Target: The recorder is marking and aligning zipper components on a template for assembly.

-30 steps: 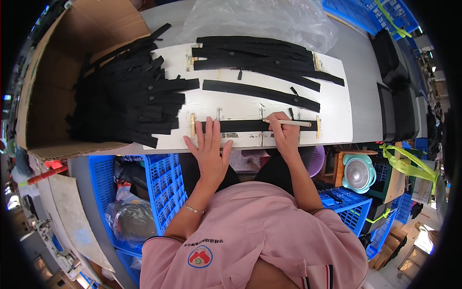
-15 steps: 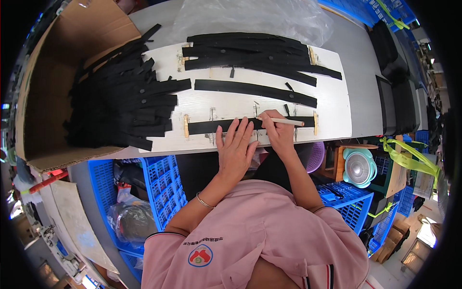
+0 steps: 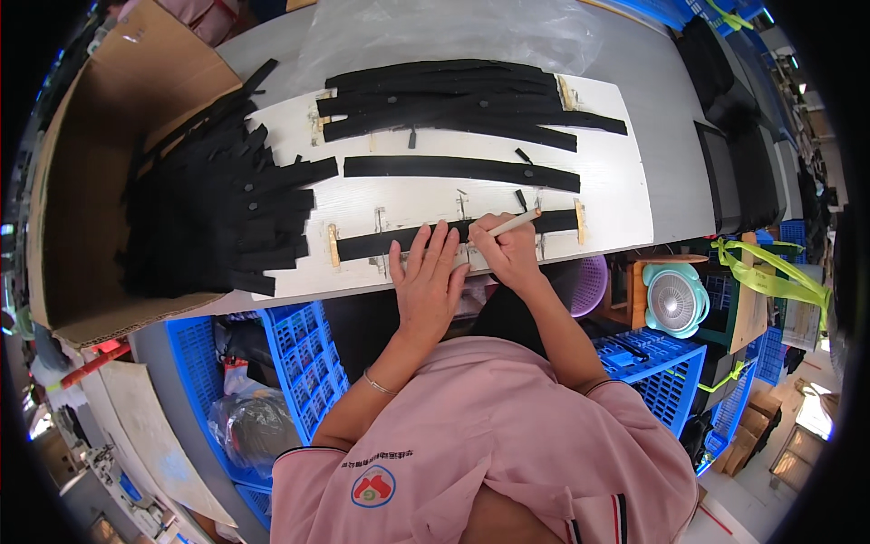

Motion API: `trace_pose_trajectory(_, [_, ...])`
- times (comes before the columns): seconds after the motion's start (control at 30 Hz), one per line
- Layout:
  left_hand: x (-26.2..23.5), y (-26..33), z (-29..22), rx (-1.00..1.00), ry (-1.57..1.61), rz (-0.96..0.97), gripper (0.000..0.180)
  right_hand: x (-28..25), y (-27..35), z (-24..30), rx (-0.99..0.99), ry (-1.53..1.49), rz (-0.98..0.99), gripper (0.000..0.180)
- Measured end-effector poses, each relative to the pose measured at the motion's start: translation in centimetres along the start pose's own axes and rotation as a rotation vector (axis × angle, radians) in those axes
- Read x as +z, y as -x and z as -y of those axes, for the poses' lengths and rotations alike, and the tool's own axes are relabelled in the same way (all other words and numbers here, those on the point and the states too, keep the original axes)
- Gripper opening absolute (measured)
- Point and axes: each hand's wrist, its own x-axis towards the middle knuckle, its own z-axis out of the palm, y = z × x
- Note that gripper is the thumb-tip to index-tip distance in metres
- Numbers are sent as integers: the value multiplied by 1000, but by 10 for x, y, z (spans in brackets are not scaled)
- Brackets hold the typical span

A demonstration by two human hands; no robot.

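My left hand (image 3: 428,276) lies flat, fingers spread, pressing on a long black strip (image 3: 390,242) that sits between small tan stops on a white board (image 3: 598,181). My right hand (image 3: 506,252) grips a slim white pen-like stick (image 3: 514,223), its tip resting on the same strip just right of my left hand. A second black strip (image 3: 458,169) lies alone across the middle of the board. At the board's far edge several more black strips (image 3: 453,100) are stacked.
A heap of black strips (image 3: 213,213) spills from an open cardboard box (image 3: 86,172) on the left. Clear plastic film (image 3: 453,32) lies beyond the board. Blue crates (image 3: 299,363), a small green fan (image 3: 675,299) and a pink basket (image 3: 589,283) stand below the table edge.
My left hand has slid right along the near strip, close to my right hand. The right hand stays on the strip with the stick. The view has shifted slightly.
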Motion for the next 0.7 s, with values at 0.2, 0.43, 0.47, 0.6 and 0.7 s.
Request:
trace_pose_trajectory(0.2, [-1,2,-1,-3,-13,8,54,-44,17,4,248,-335,-217,20])
trace_pose_trajectory(0.43, [-1,-1,-8,-16,-35,24,53,-86,16,-33,347,-229,-266,22])
trace_pose_trajectory(0.47, [1,-3,-12,-31,-20,16,51,-88,17,-35,350,-230,-270,22])
trace_pose_trajectory(0.6, [11,-28,-34,42,127,-27,41,-83,15,-36,317,-245,-264,21])
trace_pose_trajectory(0.7, [34,-55,-51,152,233,-56,32,-83,13,-37,313,-208,-249,21])
